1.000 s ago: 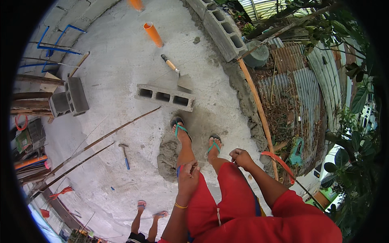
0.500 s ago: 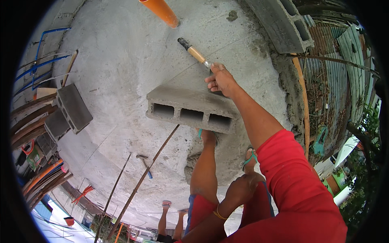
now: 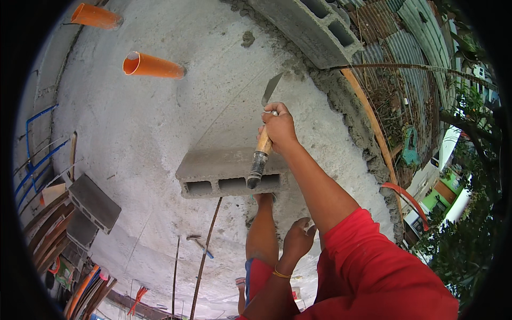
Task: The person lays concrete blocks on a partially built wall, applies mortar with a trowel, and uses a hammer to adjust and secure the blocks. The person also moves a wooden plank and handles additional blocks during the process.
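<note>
My right hand (image 3: 278, 128) is closed round the wooden handle of a trowel (image 3: 264, 143). The steel blade points away from me, and the dark butt end hangs over a grey hollow concrete block (image 3: 216, 164). This block lies on its side in front of my legs, its hollow cells facing me. Lower down, my left hand (image 3: 297, 240), with a yellow band at its wrist, hovers by my leg. Its fingers are loosely curled with a gap between them, and nothing shows in them.
Two orange pipes (image 3: 154, 66) (image 3: 98, 17) rise from the concrete floor. A block row (image 3: 306, 32) and rough mortar (image 3: 346, 112) line the right edge, beside corrugated sheets (image 3: 410, 58). More blocks (image 3: 96, 202) stand left; a hammer (image 3: 200, 246) and thin rods (image 3: 207, 250) are nearer.
The trowel has swung round in my right hand, its blade now pointing away and its handle toward me. My left hand has come off my knee, and the view has shifted.
</note>
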